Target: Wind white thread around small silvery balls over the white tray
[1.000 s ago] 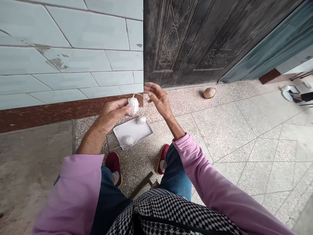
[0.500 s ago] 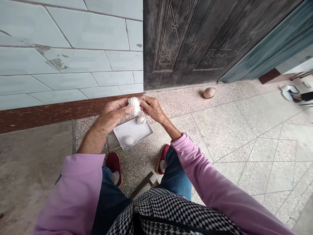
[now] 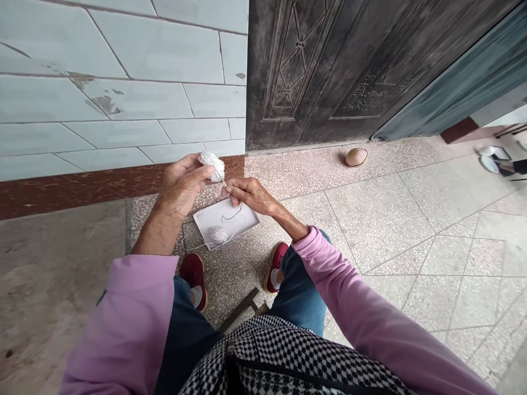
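The ball [image 3: 212, 164] was white, lumpy and longer than it was round, its wraps lying in thick, uneven ridges. The left hand [image 3: 179, 184] held it in the air, fingers [image 3: 191, 160] bent around its left side and the thumb on its near face, in view against the brown skirting [image 3: 102, 176], beyond the tray [image 3: 206, 216]. A short white strand [image 3: 224, 181] ran straight from the ball's lower right to the right hand [image 3: 251, 195], whose thumb and forefinger pinched it narrowly. In the pale tray, on the speckled floor [image 3: 296, 206], sat a second ball [image 3: 218, 235], rounder and greyer, near the front edge. Thin thread [image 3: 193, 248] looped past the tray's left side.
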Available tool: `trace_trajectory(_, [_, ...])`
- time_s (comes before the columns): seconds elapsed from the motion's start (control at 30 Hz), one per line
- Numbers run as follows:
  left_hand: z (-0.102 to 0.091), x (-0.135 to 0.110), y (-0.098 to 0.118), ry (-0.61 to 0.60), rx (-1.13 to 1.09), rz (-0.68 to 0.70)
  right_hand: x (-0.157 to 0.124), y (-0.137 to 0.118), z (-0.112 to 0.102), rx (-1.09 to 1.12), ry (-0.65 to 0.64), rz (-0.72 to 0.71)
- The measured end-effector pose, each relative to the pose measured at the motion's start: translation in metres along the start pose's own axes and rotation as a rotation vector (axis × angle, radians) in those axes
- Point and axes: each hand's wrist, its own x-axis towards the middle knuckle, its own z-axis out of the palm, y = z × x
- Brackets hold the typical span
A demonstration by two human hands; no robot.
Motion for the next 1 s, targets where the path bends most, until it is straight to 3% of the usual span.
trace_trajectory(0.23, [0.001,0.002,-0.009,0.031,0.246,0.066,-0.002,0.011,-0.005,0.178,-0.124,-0.053])
trace_trajectory(0.33, [0.001,0.001,-0.010,-0.045,0.405,0.046,-0.001,0.012,-0.017,0.137,-0.008,-0.119])
trace_trajectory(0.47, [-0.001,-0.006,-0.001,-0.286,0.452,-0.075,-0.001,0.005,-0.034,0.073,0.215,-0.188])
trace_trajectory(0.7, [0.007,-0.017,0.016,-0.548,0.324,-0.200,0.002,0.000,-0.034,0.099,0.377,-0.039])
trace_trajectory(0.8, [0.012,-0.019,0.019,-0.587,0.265,-0.215,0.007,0.005,-0.035,0.212,0.359,0.028])
trace_trajectory(1.0, [0.011,-0.021,0.020,-0.553,0.185,-0.273,0.014,0.018,-0.023,0.422,0.171,0.095])
